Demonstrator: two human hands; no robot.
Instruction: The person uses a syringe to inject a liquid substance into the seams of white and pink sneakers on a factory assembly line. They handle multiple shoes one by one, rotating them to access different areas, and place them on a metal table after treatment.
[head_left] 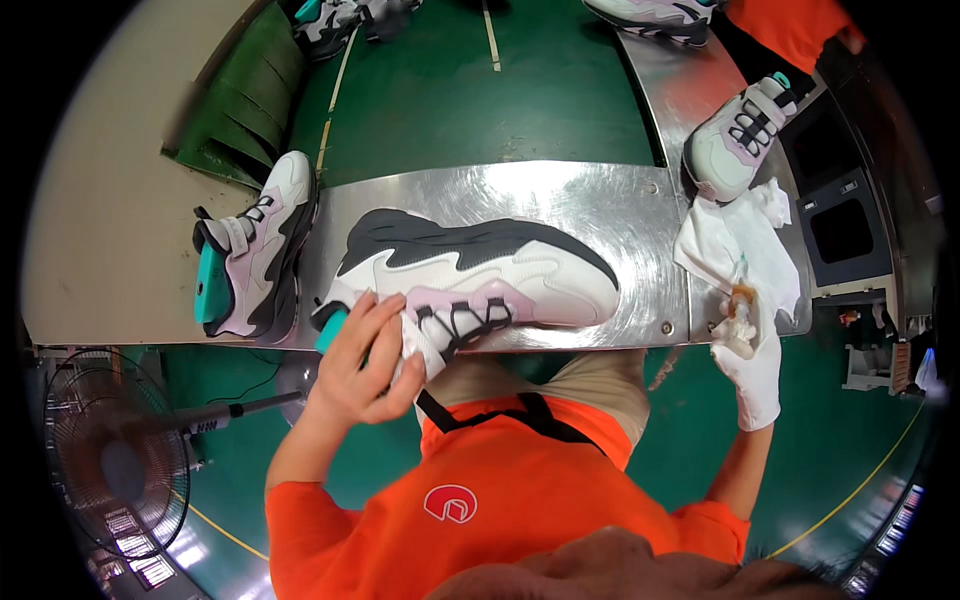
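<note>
A white, pink and black sneaker (480, 270) lies on its side on the shiny metal worktable (590, 200), sole toward the far side. My bare left hand (365, 362) grips its heel and collar area near the teal shoe last. My right hand (748, 365), in a white glove, holds a small clear bottle (741, 322) with a brownish neck at the table's right end, beside a crumpled white cloth (740, 235).
A second matching sneaker (255, 250) with a teal last lies at the table's left end. A third sneaker (740, 140) rests on a metal shelf at the right. More sneakers lie at the top. A floor fan (110, 470) stands lower left on the green floor.
</note>
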